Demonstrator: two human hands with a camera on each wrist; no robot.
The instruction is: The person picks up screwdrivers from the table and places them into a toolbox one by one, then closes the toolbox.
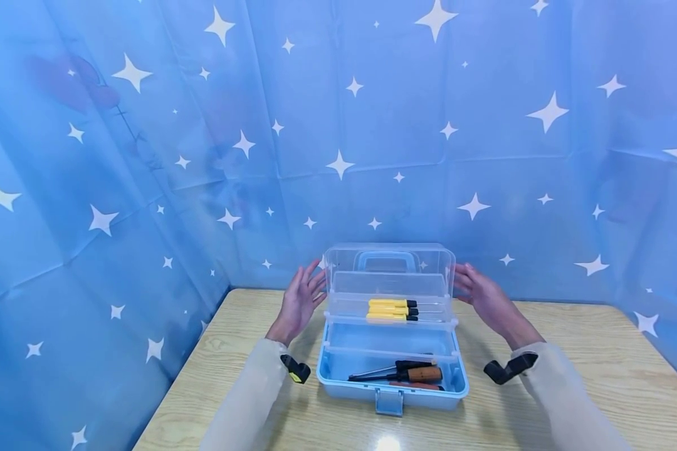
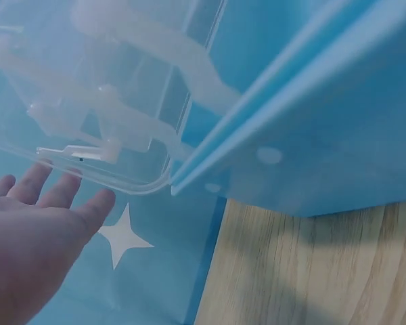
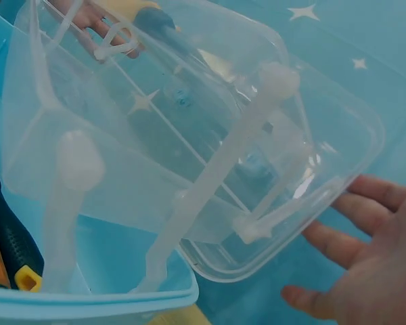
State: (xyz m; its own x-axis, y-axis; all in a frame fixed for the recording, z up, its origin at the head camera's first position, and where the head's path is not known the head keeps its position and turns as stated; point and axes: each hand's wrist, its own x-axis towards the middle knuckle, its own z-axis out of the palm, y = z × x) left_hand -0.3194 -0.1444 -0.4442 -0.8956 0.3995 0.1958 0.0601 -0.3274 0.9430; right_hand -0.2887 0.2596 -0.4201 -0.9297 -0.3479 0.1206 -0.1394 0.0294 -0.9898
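A light-blue toolbox (image 1: 344, 391) stands with its clear lid (image 1: 338, 258) raised and its see-through upper trays (image 1: 346, 304) lifted. Several yellow-handled screwdrivers (image 1: 386, 311) lie in an upper tray. Down in the base are a wooden-handled screwdriver (image 1: 425, 374) and darker-handled tools, one with a dark green grip (image 3: 15, 237) in the right wrist view. My left hand (image 1: 299, 304) is at the lid's left side, fingers extended, fingertips right at its edge (image 2: 125, 186). On the opposite side my right hand (image 1: 488, 304) has its fingers spread, fingertips at the lid's edge.
The toolbox is on a light wood-grain table (image 1: 587, 363). Behind and to the left hangs a blue curtain (image 1: 293, 188) with white stars, close to the table's back edge. A blue latch (image 1: 389, 403) hangs down at the box's front.
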